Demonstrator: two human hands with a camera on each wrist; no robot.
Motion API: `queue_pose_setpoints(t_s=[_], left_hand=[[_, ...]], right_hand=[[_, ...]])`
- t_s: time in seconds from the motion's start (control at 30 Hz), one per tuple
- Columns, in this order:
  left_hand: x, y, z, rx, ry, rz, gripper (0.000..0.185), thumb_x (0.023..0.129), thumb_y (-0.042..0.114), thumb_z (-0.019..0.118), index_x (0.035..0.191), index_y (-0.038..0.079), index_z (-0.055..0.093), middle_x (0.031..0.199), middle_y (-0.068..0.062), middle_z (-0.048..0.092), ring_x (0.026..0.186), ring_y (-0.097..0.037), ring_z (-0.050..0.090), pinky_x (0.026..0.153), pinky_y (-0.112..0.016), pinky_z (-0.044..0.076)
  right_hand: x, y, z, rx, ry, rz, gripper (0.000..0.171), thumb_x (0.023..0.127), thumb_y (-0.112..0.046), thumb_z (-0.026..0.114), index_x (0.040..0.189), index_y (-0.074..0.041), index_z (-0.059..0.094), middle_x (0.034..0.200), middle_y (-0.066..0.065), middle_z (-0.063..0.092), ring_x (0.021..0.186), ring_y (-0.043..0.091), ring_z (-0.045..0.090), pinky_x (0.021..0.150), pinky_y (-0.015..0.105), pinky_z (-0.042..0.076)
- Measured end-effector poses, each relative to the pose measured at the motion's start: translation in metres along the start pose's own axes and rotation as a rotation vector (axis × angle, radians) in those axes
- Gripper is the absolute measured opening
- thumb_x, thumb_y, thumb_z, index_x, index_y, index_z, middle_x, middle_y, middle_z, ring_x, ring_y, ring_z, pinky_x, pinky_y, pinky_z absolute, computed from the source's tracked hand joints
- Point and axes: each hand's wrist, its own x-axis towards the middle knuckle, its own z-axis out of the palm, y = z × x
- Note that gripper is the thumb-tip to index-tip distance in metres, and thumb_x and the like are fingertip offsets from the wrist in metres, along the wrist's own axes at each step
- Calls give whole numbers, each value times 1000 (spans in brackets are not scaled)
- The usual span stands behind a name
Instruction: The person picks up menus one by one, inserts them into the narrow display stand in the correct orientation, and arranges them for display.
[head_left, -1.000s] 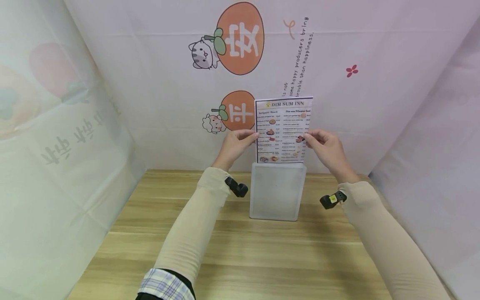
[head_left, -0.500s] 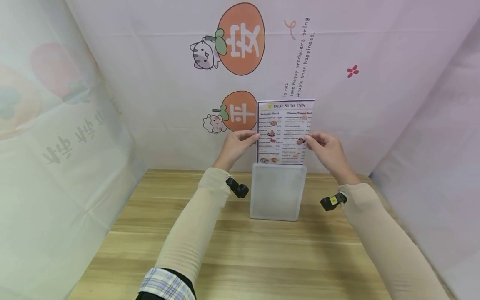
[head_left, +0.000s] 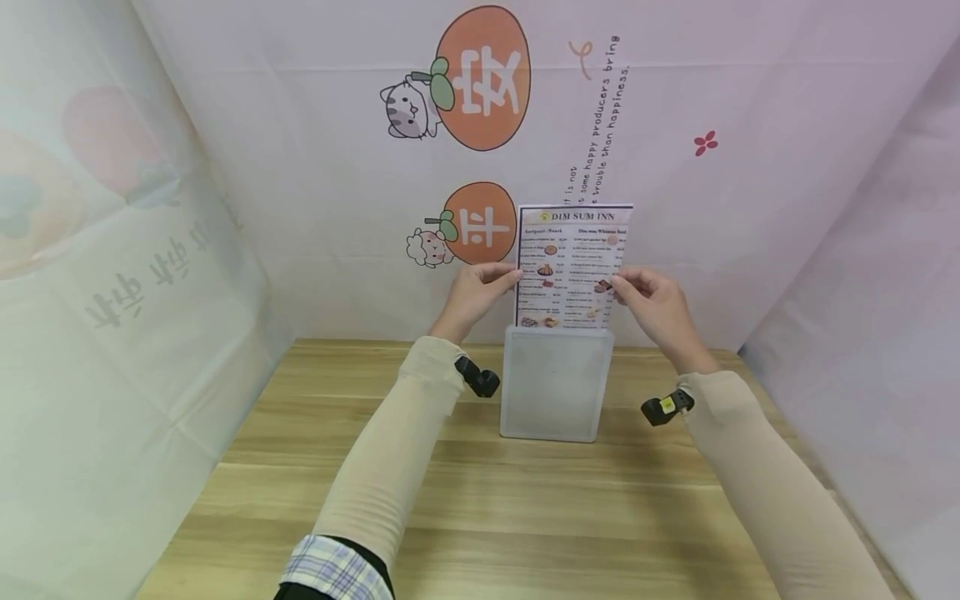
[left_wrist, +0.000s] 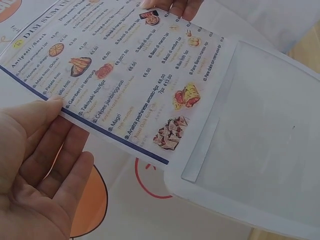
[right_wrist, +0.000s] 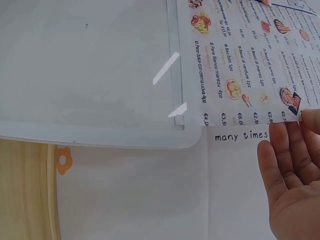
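Observation:
A printed menu sheet (head_left: pixel 573 262) headed "DIM SUM INN" is held upright between both hands. My left hand (head_left: pixel 476 296) pinches its left edge with thumb and fingers; in the left wrist view the thumb of the left hand (left_wrist: pixel 40 160) lies on the printed face. My right hand (head_left: pixel 656 308) pinches the right edge, and the right wrist view shows the right hand (right_wrist: pixel 295 165) with fingers behind the paper. Below stands a clear, frosted sign holder (head_left: pixel 557 383), upright on the table. The menu's lower edge meets the holder's top rim (left_wrist: pixel 200 150).
The wood-grain table (head_left: pixel 480 517) runs up to a white cloth backdrop (head_left: pixel 322 208) printed with orange fruit and cartoon animals. Cloth walls (head_left: pixel 862 333) flank both sides. A black camera is strapped to each wrist.
The menu has moved slightly down and to the right, its lower edge now at the holder's rim. Both hands have lowered a little with it; the holder stays in place.

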Motion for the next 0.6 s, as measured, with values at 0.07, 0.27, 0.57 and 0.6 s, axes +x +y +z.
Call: queue_pose_setpoints(t_s=[0.07, 0.27, 0.57, 0.6], left_hand=[[0, -1, 1, -8, 2, -3, 29, 93, 36, 74, 115, 18, 76, 109, 7, 73, 104, -11, 65, 95, -37, 50], [0, -5, 2, -16, 10, 0, 27, 93, 35, 73, 113, 18, 77, 105, 9, 74, 103, -9, 65, 94, -35, 50], [-1, -8, 4, 13, -1, -12, 29, 93, 38, 73, 114, 17, 76, 107, 7, 73, 106, -11, 64, 95, -35, 50], [-1, -8, 4, 13, -1, -13, 30, 93, 37, 73, 114, 17, 76, 107, 6, 73, 106, -11, 64, 96, -36, 50]], right_hand=[[0, 1, 0, -1, 3, -1, 50, 99, -51, 58, 120, -6, 65, 118, 8, 64, 105, 22, 60, 94, 35, 49], [-3, 4, 2, -11, 4, 4, 50, 99, -51, 57, 119, -5, 64, 115, 9, 63, 101, 20, 59, 93, 35, 47], [-6, 11, 4, 3, -15, 46, 55, 97, -55, 57, 123, -6, 62, 119, 11, 63, 108, 22, 58, 101, 43, 44], [-6, 12, 4, 3, -16, 48, 56, 97, -55, 57, 124, -6, 62, 120, 11, 63, 108, 23, 58, 101, 44, 44]])
